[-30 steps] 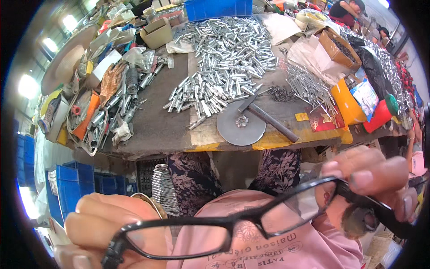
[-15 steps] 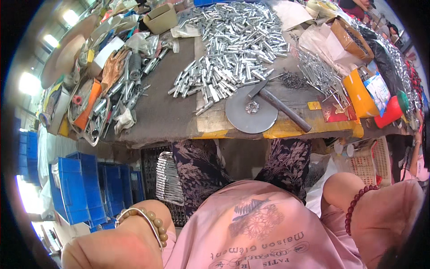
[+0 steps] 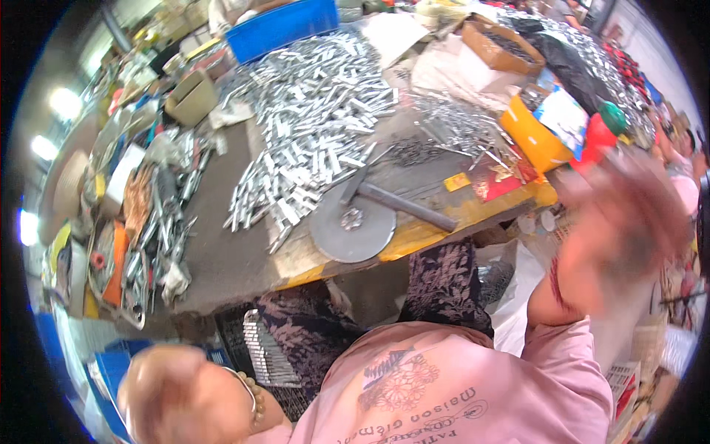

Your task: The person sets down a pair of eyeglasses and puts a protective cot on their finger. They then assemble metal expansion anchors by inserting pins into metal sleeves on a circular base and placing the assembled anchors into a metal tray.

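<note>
My right hand (image 3: 625, 214) is raised at the right, near the table's right front corner and a red bottle with a green cap (image 3: 597, 139). It is smeared by motion, so its fingers cannot be made out. Low at the left, my left hand (image 3: 166, 392) is blurred too, beside the blue bins (image 3: 111, 370) under the table. Neither hand visibly touches anything on the worktable (image 3: 222, 263). A hammer (image 3: 410, 207) lies there with its head on a round grey metal disc (image 3: 336, 237). Behind them spreads a large heap of short silver metal rods (image 3: 314, 129).
Tools and cluttered parts (image 3: 163, 214) crowd the table's left side. At the back stands a blue bin (image 3: 285, 31). Thin metal pins (image 3: 462, 126), small dark pieces (image 3: 414, 150), a yellow container (image 3: 529, 133) and a cardboard box (image 3: 503, 48) occupy the right. Below is a rack of metal parts (image 3: 270, 355).
My view has tilted and turned toward the right. My right hand has risen from the lower right beside my body toward the table's right corner; my left hand has come into view, blurred.
</note>
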The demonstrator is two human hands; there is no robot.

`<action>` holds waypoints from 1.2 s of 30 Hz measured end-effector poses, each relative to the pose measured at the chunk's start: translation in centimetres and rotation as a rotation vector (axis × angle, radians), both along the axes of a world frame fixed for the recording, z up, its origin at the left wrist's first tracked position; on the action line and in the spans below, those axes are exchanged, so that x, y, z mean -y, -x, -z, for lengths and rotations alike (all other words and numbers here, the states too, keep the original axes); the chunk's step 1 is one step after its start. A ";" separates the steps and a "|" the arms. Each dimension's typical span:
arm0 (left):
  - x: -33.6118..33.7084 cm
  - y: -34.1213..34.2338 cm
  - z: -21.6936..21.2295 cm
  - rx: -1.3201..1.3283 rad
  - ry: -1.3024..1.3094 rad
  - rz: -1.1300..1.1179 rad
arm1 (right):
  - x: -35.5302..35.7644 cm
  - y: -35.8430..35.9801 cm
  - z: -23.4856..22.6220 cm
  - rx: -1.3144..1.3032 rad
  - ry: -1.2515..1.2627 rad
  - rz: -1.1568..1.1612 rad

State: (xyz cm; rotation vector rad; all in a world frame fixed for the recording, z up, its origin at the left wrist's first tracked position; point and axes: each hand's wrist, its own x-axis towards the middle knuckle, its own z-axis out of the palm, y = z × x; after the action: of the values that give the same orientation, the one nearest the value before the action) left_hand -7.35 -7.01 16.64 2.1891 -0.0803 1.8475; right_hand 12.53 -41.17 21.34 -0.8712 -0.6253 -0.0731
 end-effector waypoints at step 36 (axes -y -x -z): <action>-3.7 -8.8 14.7 -0.338 0.852 0.017 | -4.6 -12.0 12.2 0.134 0.893 0.134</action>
State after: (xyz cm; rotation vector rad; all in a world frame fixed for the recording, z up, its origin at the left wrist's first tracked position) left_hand 1.43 -3.35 1.89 1.7998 0.6291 1.1391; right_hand 24.57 -36.56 9.15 -1.7833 -0.7304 0.0348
